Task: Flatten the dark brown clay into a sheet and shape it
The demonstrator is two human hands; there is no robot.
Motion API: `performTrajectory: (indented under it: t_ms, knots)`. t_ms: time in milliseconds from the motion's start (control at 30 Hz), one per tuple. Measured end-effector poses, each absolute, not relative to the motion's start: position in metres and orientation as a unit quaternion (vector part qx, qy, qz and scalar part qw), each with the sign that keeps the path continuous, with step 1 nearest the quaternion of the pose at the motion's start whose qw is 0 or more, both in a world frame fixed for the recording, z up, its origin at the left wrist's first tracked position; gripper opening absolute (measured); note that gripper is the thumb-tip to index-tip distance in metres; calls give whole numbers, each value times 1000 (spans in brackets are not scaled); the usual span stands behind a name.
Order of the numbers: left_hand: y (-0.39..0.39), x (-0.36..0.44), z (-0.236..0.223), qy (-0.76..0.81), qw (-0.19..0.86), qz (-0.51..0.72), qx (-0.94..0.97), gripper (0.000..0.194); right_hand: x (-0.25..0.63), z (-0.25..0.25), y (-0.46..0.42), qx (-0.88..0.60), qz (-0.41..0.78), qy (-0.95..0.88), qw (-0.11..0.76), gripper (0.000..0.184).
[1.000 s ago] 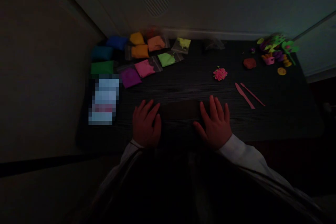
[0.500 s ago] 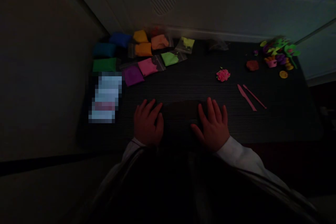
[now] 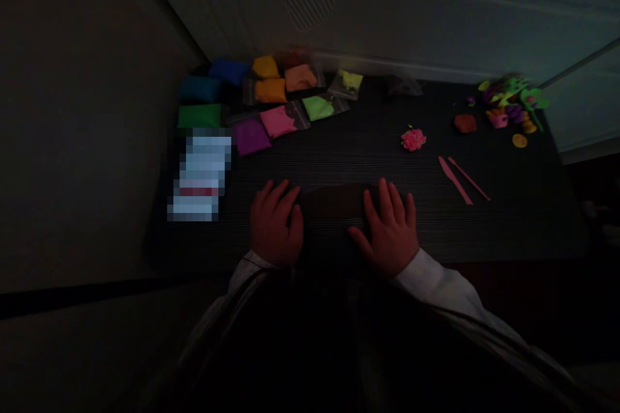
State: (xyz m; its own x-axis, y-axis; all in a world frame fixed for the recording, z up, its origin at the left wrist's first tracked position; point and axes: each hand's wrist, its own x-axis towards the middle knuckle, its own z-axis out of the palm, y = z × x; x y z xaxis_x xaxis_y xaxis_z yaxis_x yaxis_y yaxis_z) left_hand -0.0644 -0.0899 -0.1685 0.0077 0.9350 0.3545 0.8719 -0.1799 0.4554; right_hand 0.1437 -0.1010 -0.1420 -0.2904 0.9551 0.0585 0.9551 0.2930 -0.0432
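Observation:
My left hand point(image 3: 276, 222) lies palm down on the dark table point(image 3: 334, 164), its fingers spread. My right hand point(image 3: 390, 226) rests flat to the right of it, thumb stretched out toward the left. Between the two hands shows a dim brownish flat strip point(image 3: 334, 201); in this low light I cannot make out what it is. Beyond my right hand sits a pink clay flower point(image 3: 413, 139) with a bit of green. Farther right lie a pink plastic knife point(image 3: 454, 179) and a thin pink stick tool point(image 3: 469, 179), side by side.
Bags of coloured clay, among them a purple bag point(image 3: 252, 136) and a green bag point(image 3: 199, 116), fill the back left. A lit, blurred-out phone screen point(image 3: 201, 174) lies at the left. A reddish lump point(image 3: 465, 123) and small clay figures point(image 3: 516, 100) stand at the back right, near a white door point(image 3: 436, 19).
The view has shifted slightly. Both hands stay flat on the table in nearly the same places, and the brownish strip between them shows a little more clearly.

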Motion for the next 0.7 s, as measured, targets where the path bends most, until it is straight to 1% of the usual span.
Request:
performTrajectory:
  t_ms: [200, 400, 700]
  knots:
    - [-89, -65, -169, 634, 51, 294, 713, 32, 143, -142, -101, -598, 1, -801, 28, 62]
    - [-89, -66, -170, 627, 51, 314, 711, 32, 139, -143, -103, -599, -2, -800, 42, 69]
    - [-90, -66, -168, 632, 61, 318, 704, 32, 135, -140, -102, -599, 5, -800, 27, 62]
